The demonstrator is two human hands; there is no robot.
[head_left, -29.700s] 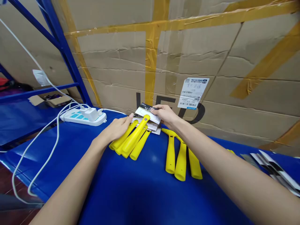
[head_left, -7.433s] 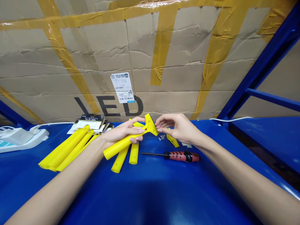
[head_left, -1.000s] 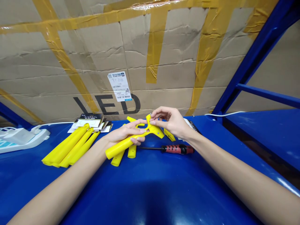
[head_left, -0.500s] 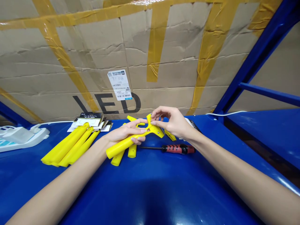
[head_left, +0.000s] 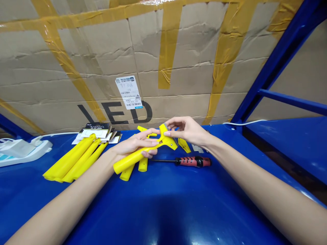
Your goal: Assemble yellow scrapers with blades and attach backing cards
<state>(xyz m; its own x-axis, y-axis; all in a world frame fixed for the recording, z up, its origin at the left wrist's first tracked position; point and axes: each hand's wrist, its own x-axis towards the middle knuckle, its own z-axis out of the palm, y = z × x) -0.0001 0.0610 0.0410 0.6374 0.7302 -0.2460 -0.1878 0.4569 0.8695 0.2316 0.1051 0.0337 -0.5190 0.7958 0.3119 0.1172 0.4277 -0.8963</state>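
Note:
My left hand (head_left: 138, 142) is wrapped around a yellow scraper (head_left: 133, 160) near its neck, and the tube-shaped handle slants down to the left. At the wide forked head, the fingers of my right hand (head_left: 187, 131) are closed, with the thumb pressed on the yellow plastic. A grey strip, which looks like a blade, shows along the head's far edge, partly hidden by my fingers. A small screw sits at the head's near corner. Below and behind my left hand lie more yellow scraper handles (head_left: 143, 165). Another yellow head piece (head_left: 184, 145) rests beside my right hand.
A screwdriver (head_left: 192, 161) with a red and black handle lies just in front of my hands. Several yellow scrapers (head_left: 74, 158) with black-and-white cards are piled at left, near a white power strip (head_left: 28, 153). A taped cardboard box (head_left: 189, 68) stands behind; a blue frame (head_left: 276, 58) rises at right.
My right thumb and fingers have shifted slightly on the scraper head, and the grey strip along its edge shows more now. The whole view has moved a little. Both hands keep their hold.

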